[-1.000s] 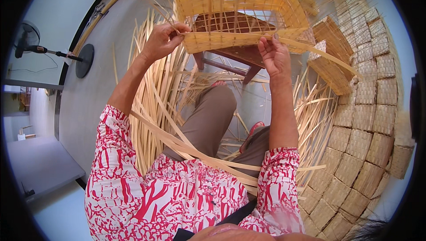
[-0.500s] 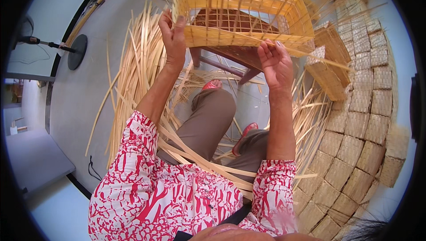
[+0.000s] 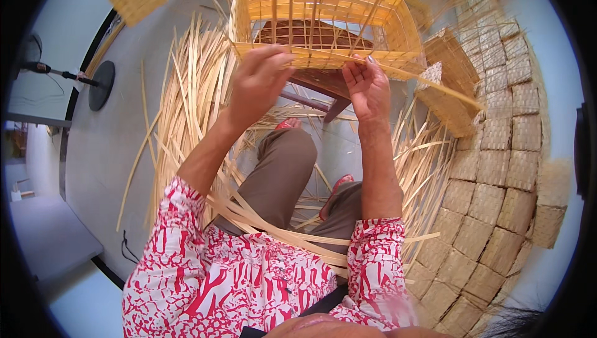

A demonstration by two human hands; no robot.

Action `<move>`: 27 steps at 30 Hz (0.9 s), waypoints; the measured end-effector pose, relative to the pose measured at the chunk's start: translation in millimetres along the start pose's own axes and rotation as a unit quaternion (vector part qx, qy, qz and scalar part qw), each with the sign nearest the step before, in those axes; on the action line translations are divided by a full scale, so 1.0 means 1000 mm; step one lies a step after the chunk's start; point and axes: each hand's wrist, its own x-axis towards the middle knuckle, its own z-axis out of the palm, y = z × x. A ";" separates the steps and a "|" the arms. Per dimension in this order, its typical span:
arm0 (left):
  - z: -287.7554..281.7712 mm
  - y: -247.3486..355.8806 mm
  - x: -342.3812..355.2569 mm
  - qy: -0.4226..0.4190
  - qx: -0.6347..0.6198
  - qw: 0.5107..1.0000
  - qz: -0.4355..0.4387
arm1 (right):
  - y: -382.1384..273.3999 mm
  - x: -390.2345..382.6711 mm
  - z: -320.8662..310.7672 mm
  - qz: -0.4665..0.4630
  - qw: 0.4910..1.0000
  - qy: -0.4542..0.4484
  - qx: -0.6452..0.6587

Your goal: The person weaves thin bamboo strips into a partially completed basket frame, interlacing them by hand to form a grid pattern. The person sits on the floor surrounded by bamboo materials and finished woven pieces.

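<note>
The right hand [image 3: 368,91] pinches a flat strip [image 3: 429,81] at five o'clock on the woven basket [image 3: 317,60]. Near eight o'clock the left hand [image 3: 260,84] blurs; I can't tell its grip.

head view | text: none legible | labels, brands: none legible | numbers, signs: none legible

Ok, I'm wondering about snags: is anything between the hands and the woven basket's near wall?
Nothing visible blocks the left hand, which overlaps the yellow woven basket's near wall in this view; touch is unclear. The right hand has only a flat splint at its fingertips, jutting off rightward.
</note>
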 end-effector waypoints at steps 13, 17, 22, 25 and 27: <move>0.025 -0.013 0.029 -0.057 -0.137 0.985 -0.082 | 0.002 -0.006 -0.003 0.112 0.974 -0.177 0.082; 0.015 -0.018 0.035 -0.107 -0.189 0.970 -0.108 | -0.013 -0.017 0.041 0.046 0.943 -0.305 -0.122; 0.011 -0.018 0.043 -0.154 -0.207 0.956 -0.138 | -0.017 -0.024 0.061 -0.028 0.897 -0.327 -0.296; 0.018 -0.023 0.042 -0.156 -0.225 0.954 -0.123 | -0.009 -0.021 0.055 -0.121 0.862 -0.320 -0.374; 0.023 -0.025 0.039 -0.148 -0.234 0.952 -0.130 | -0.008 -0.024 0.053 -0.183 0.851 -0.289 -0.398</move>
